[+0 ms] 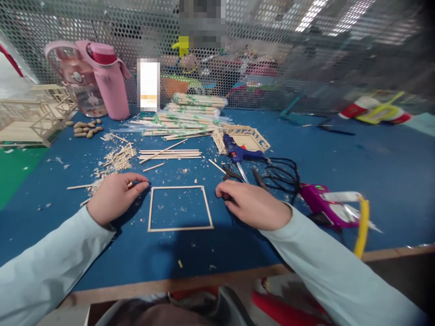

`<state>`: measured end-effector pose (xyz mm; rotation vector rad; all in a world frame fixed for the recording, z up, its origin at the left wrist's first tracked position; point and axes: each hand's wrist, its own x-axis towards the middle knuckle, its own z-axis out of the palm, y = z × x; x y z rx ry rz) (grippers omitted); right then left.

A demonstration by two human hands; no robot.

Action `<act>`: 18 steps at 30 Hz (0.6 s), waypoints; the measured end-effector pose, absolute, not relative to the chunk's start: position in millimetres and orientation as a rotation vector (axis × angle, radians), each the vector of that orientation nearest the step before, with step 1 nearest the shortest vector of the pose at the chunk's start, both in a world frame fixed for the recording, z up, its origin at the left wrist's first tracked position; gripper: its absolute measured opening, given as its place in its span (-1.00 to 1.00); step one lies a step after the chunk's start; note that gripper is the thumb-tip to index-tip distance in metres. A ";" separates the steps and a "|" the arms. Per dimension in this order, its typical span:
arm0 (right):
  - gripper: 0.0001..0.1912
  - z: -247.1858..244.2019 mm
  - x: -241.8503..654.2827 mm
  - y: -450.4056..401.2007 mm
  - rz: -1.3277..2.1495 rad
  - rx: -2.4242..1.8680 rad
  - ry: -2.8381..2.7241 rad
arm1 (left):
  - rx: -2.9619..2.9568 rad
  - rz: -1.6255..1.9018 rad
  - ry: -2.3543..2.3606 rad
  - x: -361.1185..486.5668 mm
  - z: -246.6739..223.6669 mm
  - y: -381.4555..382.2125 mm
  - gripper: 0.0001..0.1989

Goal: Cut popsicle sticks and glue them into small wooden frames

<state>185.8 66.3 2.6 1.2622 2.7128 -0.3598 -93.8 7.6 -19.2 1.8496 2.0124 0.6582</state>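
Note:
A rectangle of thin wooden sticks (181, 228) lies flat on the blue table between my hands. My left hand (113, 197) rests just beyond its left side, fingers stretched toward the top-left corner, with nothing visible in them. On the other side my right hand (253, 203) is held apart from the frame, its fingers loosely bent, a gap showing between thumb and forefinger. Past its knuckles lie dark-handled pliers (231, 172), partly hidden. A blue glue gun (239, 151) stands behind them, its nozzle and a clear glue stick visible.
Loose sticks (171, 154) and a pile of cut stick pieces (118, 158) lie behind. Bagged stick bundles (193, 111), peanuts (86, 129) and a pink bottle (110, 86) stand farther back. A stick model (25, 122) sits left; a purple power strip (322, 203) lies right.

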 end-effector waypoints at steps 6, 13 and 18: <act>-0.86 8.2 184.9 57.0 -0.190 1.600 2.465 | 2.011 0.364 1.960 -86.6 -20.4 4.6 -0.52; -0.85 2.7 169.1 62.1 -0.225 1.604 2.707 | 2.074 0.368 1.985 -81.2 -20.1 5.5 -0.67; -0.84 -3.2 156.5 73.1 -0.605 1.446 3.005 | 2.037 0.858 1.988 -77.1 -15.1 -2.9 -0.75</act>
